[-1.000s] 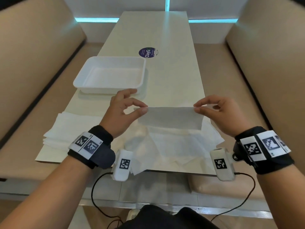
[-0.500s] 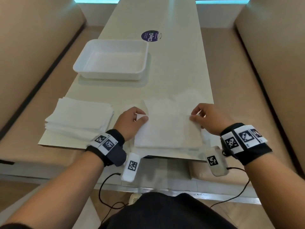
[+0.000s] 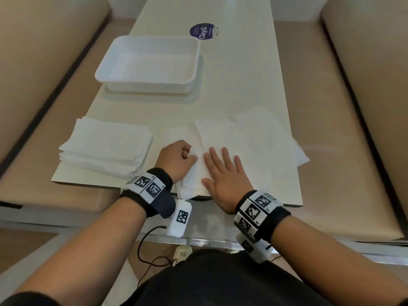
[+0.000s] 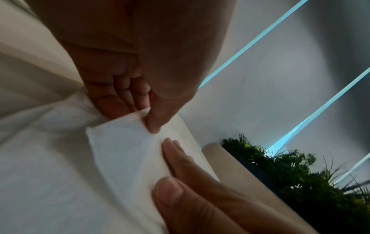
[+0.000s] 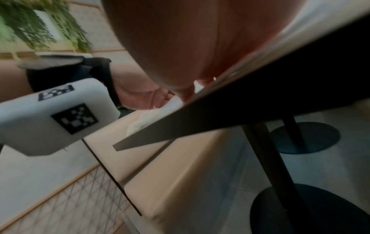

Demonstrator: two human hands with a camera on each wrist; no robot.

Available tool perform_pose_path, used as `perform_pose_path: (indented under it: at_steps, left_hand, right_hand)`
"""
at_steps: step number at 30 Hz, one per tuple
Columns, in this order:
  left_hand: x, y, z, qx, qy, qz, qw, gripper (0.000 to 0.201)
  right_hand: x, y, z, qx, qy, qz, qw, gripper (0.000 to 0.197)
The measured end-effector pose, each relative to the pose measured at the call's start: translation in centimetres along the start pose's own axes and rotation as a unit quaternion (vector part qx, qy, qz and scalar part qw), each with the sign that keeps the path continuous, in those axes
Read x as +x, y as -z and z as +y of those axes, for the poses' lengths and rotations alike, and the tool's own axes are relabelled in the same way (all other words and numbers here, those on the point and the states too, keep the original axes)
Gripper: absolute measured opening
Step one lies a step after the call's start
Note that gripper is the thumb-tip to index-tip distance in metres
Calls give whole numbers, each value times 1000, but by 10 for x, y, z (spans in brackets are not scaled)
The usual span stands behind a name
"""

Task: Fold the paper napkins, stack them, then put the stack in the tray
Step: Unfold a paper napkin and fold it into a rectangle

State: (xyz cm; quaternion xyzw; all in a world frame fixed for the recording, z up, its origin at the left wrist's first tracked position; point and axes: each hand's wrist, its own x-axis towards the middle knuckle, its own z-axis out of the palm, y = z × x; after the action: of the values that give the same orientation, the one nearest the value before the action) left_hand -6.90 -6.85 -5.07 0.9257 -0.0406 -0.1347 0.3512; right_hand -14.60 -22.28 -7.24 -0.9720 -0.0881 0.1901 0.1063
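A folded white napkin (image 3: 194, 173) lies at the table's near edge on top of loose unfolded napkins (image 3: 254, 140). My left hand (image 3: 178, 160) pinches the napkin's left edge between thumb and fingers; the left wrist view shows that pinch on the napkin (image 4: 124, 142). My right hand (image 3: 223, 171) lies flat on the napkin with straight, spread fingers, pressing it down. A stack of folded napkins (image 3: 106, 146) sits at the near left. The white tray (image 3: 123, 82) stands farther back on the left, with nothing in it.
A round purple sticker (image 3: 204, 32) is on the table (image 3: 238, 69) beyond the tray. Beige bench seats flank the table on both sides. The right wrist view shows the table's dark underside, its post (image 5: 272, 158) and round bases.
The napkin, held up in the air by both hands, came down onto the loose napkins. My right hand let go of its right edge and now lies flat beside my left hand.
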Motion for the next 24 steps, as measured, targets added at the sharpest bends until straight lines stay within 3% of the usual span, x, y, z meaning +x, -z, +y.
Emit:
perform_pose_path:
  at_steps: [6,10,17,21,24]
  left_hand:
    - [4,2,-2,-11,7,-18,1000,15]
    - [6,3,-4,-12,6,-30,999,15]
    - [1,10,3,-97,4,-43,994,32]
    - [-3,8,3,-29,-17,-52,998,48]
    - [-5,4,2,4,-24,-33,999,48]
  right_hand:
    - [-11,-4,27,13,-59,22,998,85]
    - [-25,-2,51,29,-108,28,993,85]
    - [-22,-5,51,41,-120,43,991,86]
    - [-23,-7,52,41,-121,47,991,86]
    - [-22,-6,52,46,-116,54,991,86]
